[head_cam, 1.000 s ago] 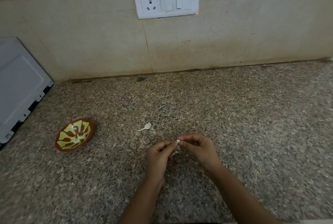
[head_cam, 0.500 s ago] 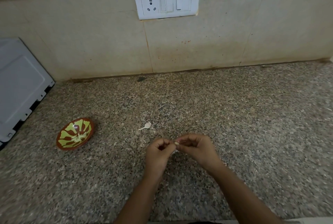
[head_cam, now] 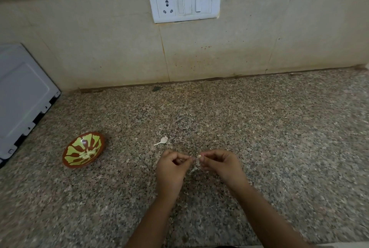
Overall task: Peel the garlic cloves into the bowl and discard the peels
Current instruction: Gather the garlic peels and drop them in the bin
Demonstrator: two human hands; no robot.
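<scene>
Over the granite counter (head_cam: 259,138) my right hand (head_cam: 221,164) pinches a small pale garlic clove (head_cam: 199,156) at its fingertips. My left hand (head_cam: 170,169) is curled beside it, its fingertips at a thin strip of peel (head_cam: 193,169) that hangs down between the two hands. A brown bowl (head_cam: 68,162) with a green pattern sits to the left, with peeled garlic cloves (head_cam: 86,154) inside. A loose white piece of garlic skin with a stalk (head_cam: 162,141) lies on the counter just beyond my hands.
A grey appliance (head_cam: 22,96) stands at the far left against the tiled wall. A white switch and socket plate (head_cam: 184,4) is on the wall above. A small dark speck (head_cam: 156,88) lies at the wall's foot.
My hands have drawn slightly apart, and a strip of peel now hangs between them. The bowl and the loose skin have not moved.
</scene>
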